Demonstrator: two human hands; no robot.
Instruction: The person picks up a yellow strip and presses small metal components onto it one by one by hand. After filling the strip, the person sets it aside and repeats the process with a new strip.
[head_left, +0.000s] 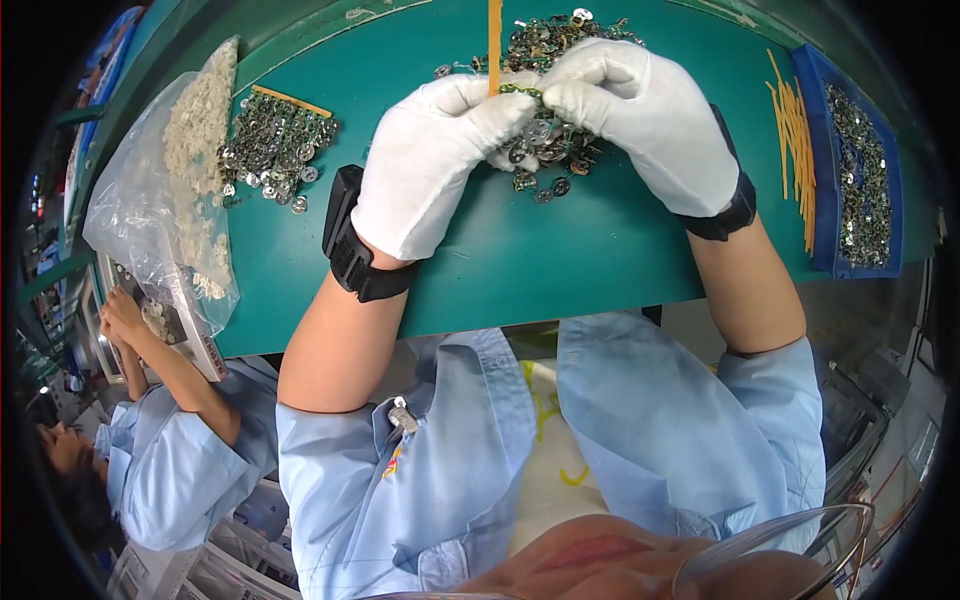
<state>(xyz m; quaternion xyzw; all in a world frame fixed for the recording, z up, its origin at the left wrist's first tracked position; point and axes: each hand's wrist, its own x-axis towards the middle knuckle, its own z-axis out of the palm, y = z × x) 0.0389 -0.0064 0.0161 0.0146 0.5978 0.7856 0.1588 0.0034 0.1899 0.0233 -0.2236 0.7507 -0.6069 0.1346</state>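
While your left hand (430,150) pinches a tan strip (494,45) over the pile of metal discs (560,42) on the bench (560,270), your right hand (640,115) is clamped on a small green part (521,89) beside the strip.

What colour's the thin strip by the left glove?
The thin strip is yellow-orange, clearest in head view.

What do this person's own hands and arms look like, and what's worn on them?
The left hand and right hand wear white fabric gloves. The left wristband is black, with a buckle and a blocky piece; the right wristband is black too. The forearms are bare up to light blue short sleeves.
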